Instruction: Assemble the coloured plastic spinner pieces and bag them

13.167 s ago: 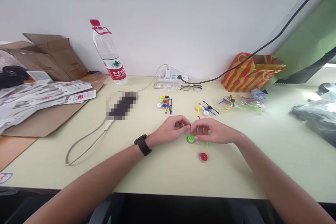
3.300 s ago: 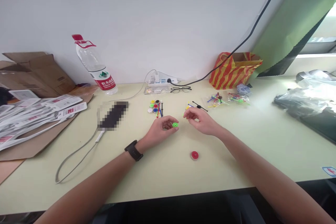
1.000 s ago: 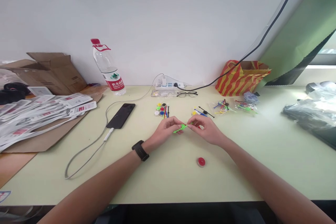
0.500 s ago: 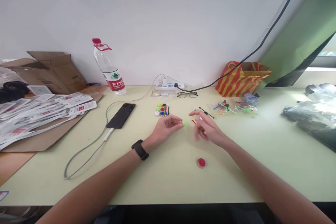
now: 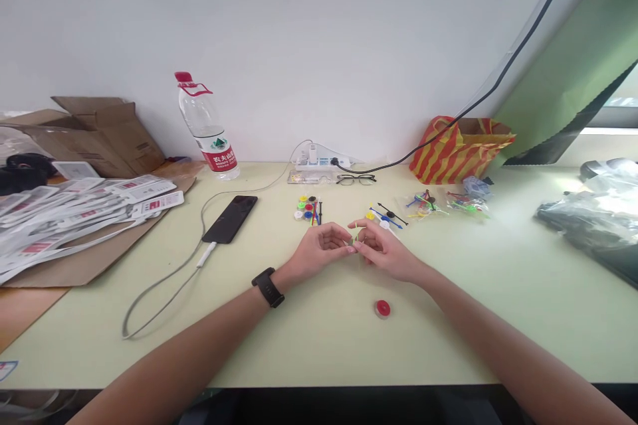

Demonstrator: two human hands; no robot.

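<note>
My left hand [image 5: 319, 251], with a black watch on its wrist, and my right hand [image 5: 383, 251] meet fingertip to fingertip above the table's middle. Both pinch a small green plastic piece [image 5: 351, 241], mostly hidden between the fingers. A red round disc [image 5: 383, 308] lies on the table just in front of my right hand. Behind the hands sit a cluster of coloured discs and sticks [image 5: 310, 207] and a second group of loose sticks [image 5: 385, 217].
A phone [image 5: 230, 218] on a grey cable lies to the left, beside a water bottle [image 5: 205, 125], cardboard [image 5: 102, 123] and white packets [image 5: 84, 202]. At the back are a power strip [image 5: 319, 161], glasses [image 5: 355, 179], a striped bag [image 5: 458, 148] and bagged sticks [image 5: 448, 201]. Dark plastic bags [image 5: 595, 219] lie right.
Half a second ago my hands were apart, the left holding the green piece and the right blurred in motion. Now the right hand has closed back in on the piece.
</note>
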